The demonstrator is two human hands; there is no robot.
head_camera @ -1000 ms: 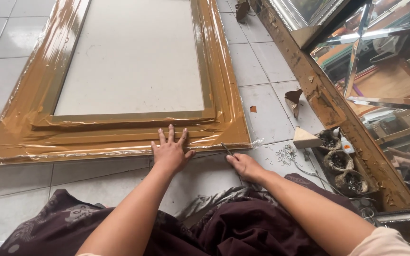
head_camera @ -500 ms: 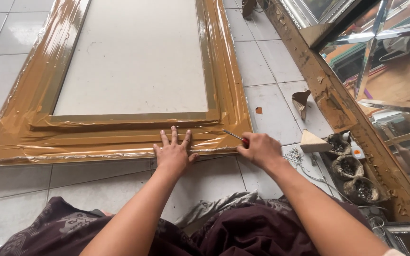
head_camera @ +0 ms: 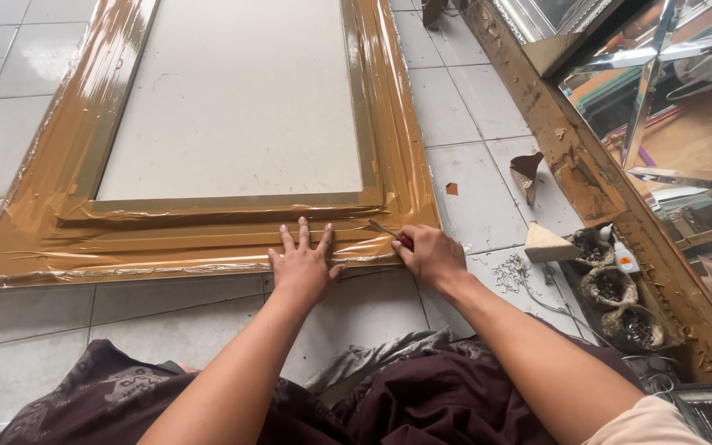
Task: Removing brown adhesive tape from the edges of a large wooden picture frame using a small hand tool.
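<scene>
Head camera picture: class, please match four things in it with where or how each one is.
Things:
1. left hand
2. right hand
3. taped frame
4. small white bottle

States:
A. flat on the tiled floor, wrapped in brown tape
B. closed round a red-handled tool
C. fingers spread, pressed on the frame's near edge
D. beside dark bowls at the right

Pairs: 1-C, 2-B, 3-A, 4-D

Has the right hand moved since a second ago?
Yes. The right hand moved up from the floor tile to the taped frame's lower edge, closer to the left hand.
</scene>
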